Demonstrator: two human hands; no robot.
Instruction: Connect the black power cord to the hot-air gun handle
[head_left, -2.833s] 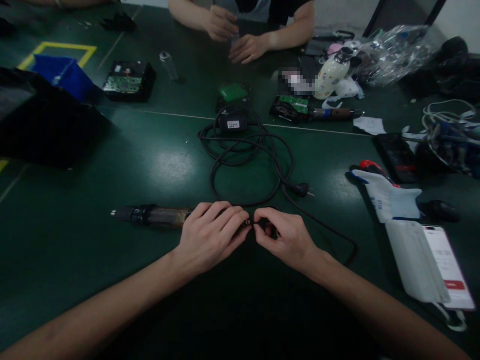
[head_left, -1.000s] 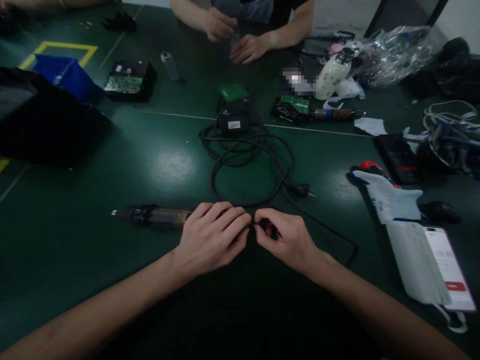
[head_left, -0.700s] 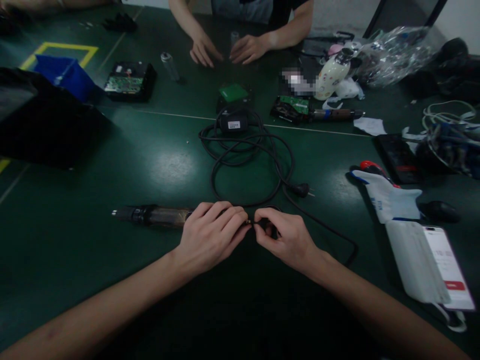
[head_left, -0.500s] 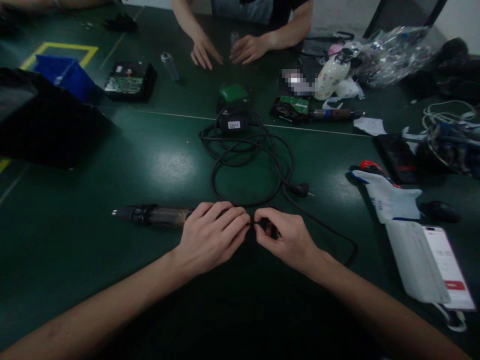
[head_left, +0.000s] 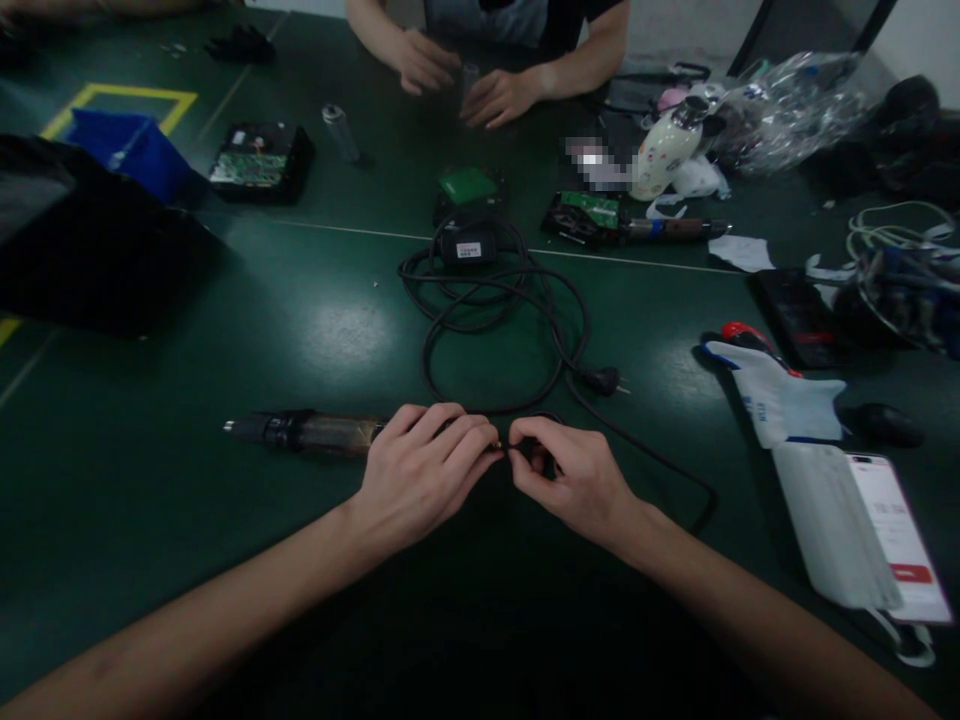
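Observation:
My left hand (head_left: 427, 465) is wrapped over the rear end of an electric screwdriver (head_left: 330, 432), which lies on the green table with its metal tip to the left. Between the fingertips of my right hand (head_left: 574, 470) is the end of a black cable (head_left: 551, 415), pinched close to the screwdriver's tail. A small brass-coloured spot shows at the left fingertips. My fingers hide most of the joint, so whether cable and screwdriver touch I cannot tell. Past my hands lies the coiled cord (head_left: 427, 350) with a black adapter box (head_left: 469, 243) and a two-pin plug (head_left: 602, 380).
Right of my hands are a glove (head_left: 780, 385), a face mask (head_left: 832, 520) and a phone (head_left: 900, 545). Circuit-board units (head_left: 259, 165), a blue bin (head_left: 127, 150) and a bottle (head_left: 667, 150) stand farther back. Across the table are a co-worker's hands (head_left: 495, 98).
My hands keep nearly the same place; the brass-coloured spot at my left fingertips shows more clearly. The co-worker's hand on the left of the view has drawn back and up.

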